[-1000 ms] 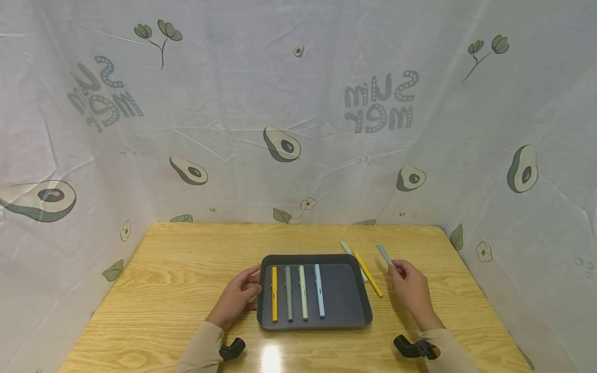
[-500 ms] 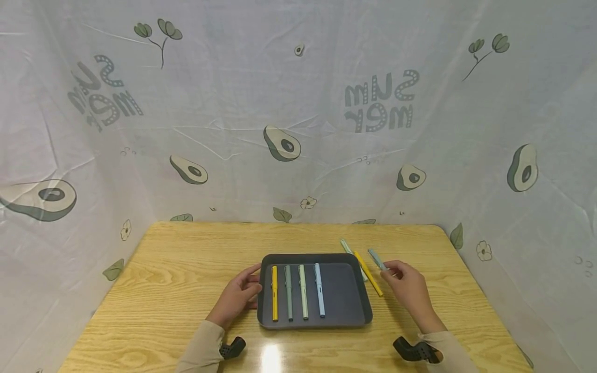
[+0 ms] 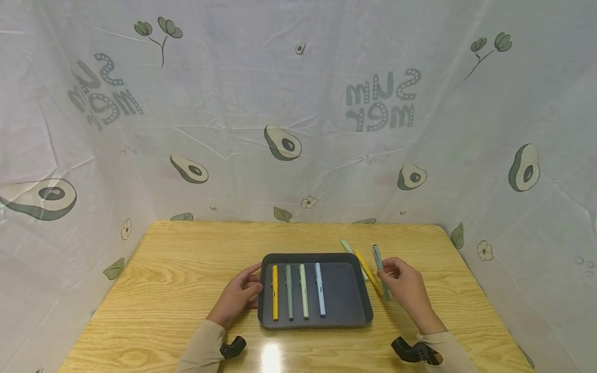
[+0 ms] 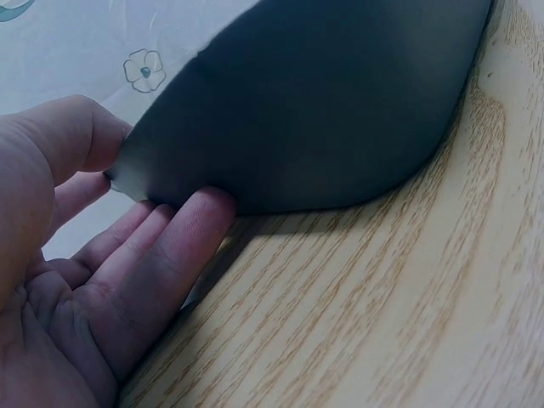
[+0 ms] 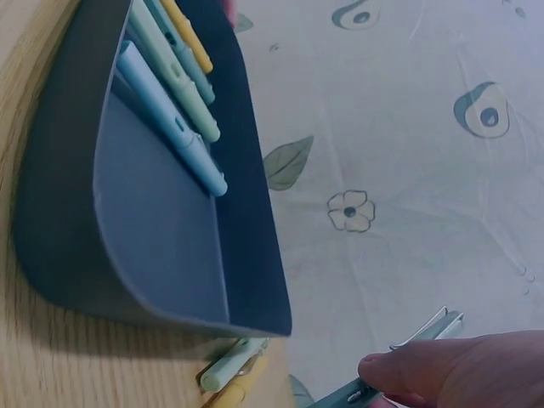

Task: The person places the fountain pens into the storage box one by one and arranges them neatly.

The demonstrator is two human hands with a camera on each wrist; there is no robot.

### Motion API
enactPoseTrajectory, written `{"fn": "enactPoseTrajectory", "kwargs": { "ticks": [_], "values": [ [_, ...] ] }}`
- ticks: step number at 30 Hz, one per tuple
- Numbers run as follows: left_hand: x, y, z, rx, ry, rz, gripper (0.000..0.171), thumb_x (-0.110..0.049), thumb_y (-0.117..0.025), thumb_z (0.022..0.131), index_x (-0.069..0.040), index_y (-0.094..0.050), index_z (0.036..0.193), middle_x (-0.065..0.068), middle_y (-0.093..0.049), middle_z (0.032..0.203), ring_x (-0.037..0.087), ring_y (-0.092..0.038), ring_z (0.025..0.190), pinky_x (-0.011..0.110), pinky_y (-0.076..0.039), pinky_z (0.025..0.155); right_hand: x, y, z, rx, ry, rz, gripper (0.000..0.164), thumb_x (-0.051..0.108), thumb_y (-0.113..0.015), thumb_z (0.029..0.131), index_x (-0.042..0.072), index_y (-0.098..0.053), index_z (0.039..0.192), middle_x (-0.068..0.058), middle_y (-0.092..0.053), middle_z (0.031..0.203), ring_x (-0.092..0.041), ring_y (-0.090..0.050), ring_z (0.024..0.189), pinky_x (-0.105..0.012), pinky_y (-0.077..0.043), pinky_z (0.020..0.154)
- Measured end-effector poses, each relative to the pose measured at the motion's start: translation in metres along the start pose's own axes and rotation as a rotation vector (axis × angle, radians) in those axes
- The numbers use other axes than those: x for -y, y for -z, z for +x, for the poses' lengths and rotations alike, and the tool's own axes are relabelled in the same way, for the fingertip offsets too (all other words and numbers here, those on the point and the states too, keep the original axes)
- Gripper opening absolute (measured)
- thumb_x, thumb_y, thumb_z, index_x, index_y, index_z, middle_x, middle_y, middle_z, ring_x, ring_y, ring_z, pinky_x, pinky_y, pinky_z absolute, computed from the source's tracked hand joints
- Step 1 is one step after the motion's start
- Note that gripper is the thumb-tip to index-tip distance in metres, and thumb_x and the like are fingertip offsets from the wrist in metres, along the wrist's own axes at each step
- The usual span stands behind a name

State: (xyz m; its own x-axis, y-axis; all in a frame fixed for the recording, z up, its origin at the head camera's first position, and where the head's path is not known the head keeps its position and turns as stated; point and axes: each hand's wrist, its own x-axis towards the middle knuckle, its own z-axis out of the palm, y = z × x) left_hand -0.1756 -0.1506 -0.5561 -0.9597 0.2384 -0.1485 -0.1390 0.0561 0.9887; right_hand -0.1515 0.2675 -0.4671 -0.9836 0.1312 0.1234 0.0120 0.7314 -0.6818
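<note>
My left hand holds the left side of a dark grey tray; in the left wrist view its fingers touch the tray's outer wall. Inside the tray, side by side, lie a yellow pen, a grey-green pen, a pale green pen and a light blue pen. Right of the tray, my right hand pinches another grey-green pen between thumb and fingers, clip end pointing away. In the right wrist view this pen's metal clip shows.
Beyond the tray's right edge, a second yellow pen lies across a pale green pen, which is partly hidden. The wooden table ends at a white curtain printed with avocados.
The grey-green pen in my right hand has turned from slanting left to nearly straight away from me. That hand has shifted slightly left. My left hand and the tray stay put.
</note>
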Motion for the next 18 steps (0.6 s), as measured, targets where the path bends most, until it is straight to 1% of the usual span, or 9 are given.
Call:
{"fn": "enactPoseTrajectory", "kwargs": {
  "ticks": [6, 8, 10, 15, 18],
  "values": [
    [0.001, 0.001, 0.000, 0.004, -0.004, -0.005, 0.060, -0.008, -0.062, 0.103, -0.018, -0.043, 0.159, 0.020, -0.056, 0.136, 0.026, -0.065, 0.112, 0.044, -0.063, 0.077, 0.010, -0.001, 0.001, -0.016, 0.014, 0.013, 0.024, 0.014, -0.073, 0.097, 0.002, -0.068, 0.118, -0.013, -0.072, 0.106, -0.030, -0.068, 0.098, -0.032, -0.055, 0.073],
    [0.001, 0.000, 0.001, 0.003, -0.004, -0.004, 0.060, -0.008, -0.062, 0.103, -0.018, -0.043, 0.158, 0.020, -0.056, 0.136, 0.026, -0.065, 0.112, 0.043, -0.063, 0.077, 0.014, -0.002, 0.000, -0.020, 0.019, 0.014, 0.026, 0.015, -0.073, 0.097, 0.002, -0.068, 0.119, -0.013, -0.072, 0.106, -0.030, -0.068, 0.099, -0.032, -0.055, 0.075],
    [0.001, 0.000, 0.001, 0.003, -0.003, -0.005, 0.060, -0.008, -0.062, 0.103, -0.018, -0.043, 0.158, 0.020, -0.056, 0.137, 0.026, -0.065, 0.112, 0.043, -0.063, 0.077, 0.019, -0.004, 0.000, -0.013, 0.015, 0.033, 0.028, 0.014, -0.072, 0.098, 0.001, -0.067, 0.122, -0.013, -0.071, 0.107, -0.030, -0.068, 0.099, -0.031, -0.055, 0.073],
    [-0.001, -0.001, 0.000, 0.004, -0.004, -0.009, 0.060, -0.008, -0.062, 0.103, -0.017, -0.043, 0.159, 0.021, -0.056, 0.137, 0.027, -0.064, 0.113, 0.042, -0.063, 0.077, 0.031, -0.014, -0.001, 0.032, -0.023, 0.116, 0.037, 0.011, -0.072, 0.098, 0.001, -0.062, 0.132, -0.013, -0.070, 0.106, -0.025, -0.067, 0.091, -0.028, -0.057, 0.065],
    [-0.002, -0.001, 0.000, 0.004, -0.007, -0.008, 0.060, -0.009, -0.063, 0.103, -0.016, -0.042, 0.158, 0.021, -0.056, 0.137, 0.027, -0.065, 0.112, 0.042, -0.063, 0.076, 0.038, -0.024, 0.000, 0.061, -0.039, 0.162, 0.037, 0.009, -0.072, 0.097, 0.003, -0.062, 0.132, -0.012, -0.070, 0.103, -0.019, -0.066, 0.084, -0.028, -0.058, 0.062]
  ]
}}
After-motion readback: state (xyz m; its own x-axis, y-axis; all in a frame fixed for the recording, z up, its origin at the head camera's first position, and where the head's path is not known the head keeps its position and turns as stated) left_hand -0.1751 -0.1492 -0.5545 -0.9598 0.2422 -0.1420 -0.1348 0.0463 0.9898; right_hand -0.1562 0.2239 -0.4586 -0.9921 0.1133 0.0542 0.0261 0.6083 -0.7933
